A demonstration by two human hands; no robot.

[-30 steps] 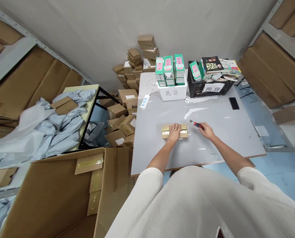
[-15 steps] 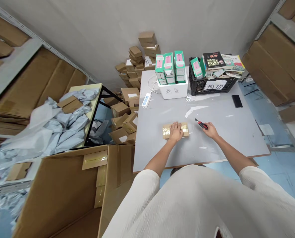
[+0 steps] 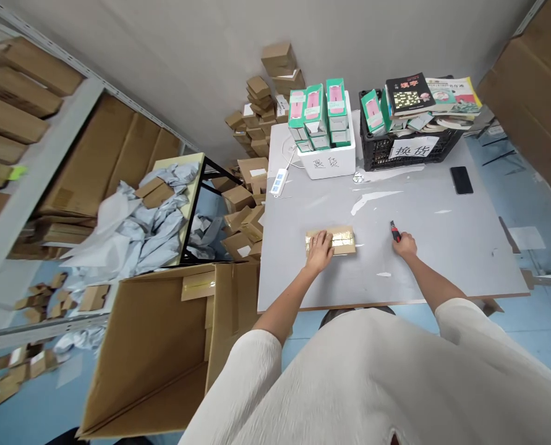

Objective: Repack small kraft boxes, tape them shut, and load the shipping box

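Note:
A small flat cardboard box (image 3: 337, 240) sealed with shiny tape lies on the grey table (image 3: 442, 247). My left hand (image 3: 320, 250) rests on its left end, fingers curled over it. To the right, my right hand (image 3: 404, 245) is closed round a red utility knife (image 3: 395, 231), whose tip points away from me, apart from the box.
At the table's back stand a white foam box of green-and-pink cartons (image 3: 327, 162), a black crate with books (image 3: 409, 145), a power strip (image 3: 279, 182) and a phone (image 3: 461, 180). A large open cardboard carton (image 3: 164, 346) stands left of me, with piled small boxes (image 3: 247, 213) beyond.
My right hand has drawn the knife to the right, away from the box, and turned it to point away from me. My left hand has shifted toward the box's left end. The view swung left.

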